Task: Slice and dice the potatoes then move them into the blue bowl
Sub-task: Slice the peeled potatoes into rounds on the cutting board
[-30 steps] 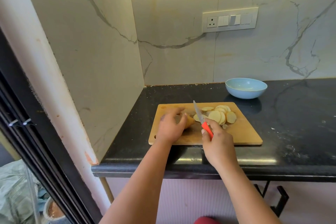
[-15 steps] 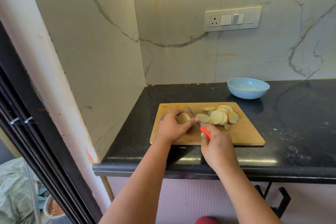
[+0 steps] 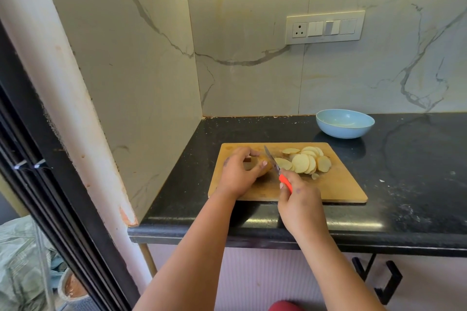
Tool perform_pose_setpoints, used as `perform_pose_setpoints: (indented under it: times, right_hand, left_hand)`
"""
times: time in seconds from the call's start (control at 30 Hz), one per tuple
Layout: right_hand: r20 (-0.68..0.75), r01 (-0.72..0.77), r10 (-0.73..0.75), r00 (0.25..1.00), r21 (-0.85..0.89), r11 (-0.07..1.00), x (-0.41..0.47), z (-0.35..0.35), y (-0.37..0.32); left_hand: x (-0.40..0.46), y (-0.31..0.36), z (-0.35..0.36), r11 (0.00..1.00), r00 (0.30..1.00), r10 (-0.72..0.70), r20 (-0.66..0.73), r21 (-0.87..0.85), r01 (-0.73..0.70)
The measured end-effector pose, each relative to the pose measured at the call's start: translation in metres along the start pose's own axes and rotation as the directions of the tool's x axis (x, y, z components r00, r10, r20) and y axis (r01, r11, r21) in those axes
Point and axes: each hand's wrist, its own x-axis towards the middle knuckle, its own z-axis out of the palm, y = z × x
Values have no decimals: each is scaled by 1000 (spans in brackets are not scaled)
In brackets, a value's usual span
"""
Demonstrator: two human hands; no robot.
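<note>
Since half a second ago the knife (image 3: 272, 161) has lifted back up, blade tilted above the cut face of the potato (image 3: 265, 167), handle end low toward the person. Left hand (image 3: 240, 174) curls over the uncut potato piece, pinning it on the wooden cutting board (image 3: 336, 184); right hand (image 3: 299, 203) is wrapped tight round the knife's orange handle. Slices (image 3: 303, 162) sit piled on the board right of the blade; blue bowl (image 3: 345, 123) stands on the black counter (image 3: 417, 171) behind the board's far right corner, apart from it.
</note>
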Motion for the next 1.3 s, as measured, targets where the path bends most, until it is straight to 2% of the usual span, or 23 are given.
perform_pose_setpoints:
  times: [0.13, 0.37, 0.53, 0.73, 0.8, 0.9, 0.97, 1.03, 1.1, 1.17, 1.3]
  right_hand:
    - [11, -8, 8, 1000, -6, 1000, -1, -2, -2]
    - [160, -40, 55, 986, -94, 995, 29, -2, -17]
    - [223, -68, 109, 969, -187, 980, 18, -11, -17]
    - [271, -123, 160, 949, -149, 981, 29, -15, -17]
    - [293, -118, 170, 941, -185, 976, 32, -10, -23]
    - [323, -104, 175, 930, -225, 969, 29, -10, -23]
    - [293, -116, 164, 942, -174, 978, 21, -12, -13]
    - [156, -80, 90, 984, -73, 994, 11, -12, -3]
    - [35, 19, -18, 999, -29, 999, 2, -9, 3]
    - [21, 75, -74, 997, -37, 997, -1, -6, 5]
    - [60, 70, -66, 996, -56, 996, 0, -6, 2]
  left_hand:
    - [0, -1, 1, 1000, 1000, -7, 1, -6, 7]
    - [3, 0, 1, 999, 1000, -21, 0, -32, 21]
    - [3, 0, 1, 999, 1000, -25, 17, -44, 26]
    - [3, 1, 2, 996, 998, -56, 8, -71, 56]
    - [2, 1, 1, 996, 998, -55, 10, -65, 55]
    - [1, 0, -3, 986, 992, -123, 0, -117, 122]
    - [0, -2, -3, 985, 992, -129, 9, -115, 129]
    - [0, -1, -2, 991, 994, -105, 18, -78, 106]
    - [0, 0, -2, 994, 996, -91, 11, -53, 91]
    - [0, -1, -1, 994, 996, -93, 3, -63, 93]
    - [1, -1, -1, 993, 996, -92, 5, -68, 92]
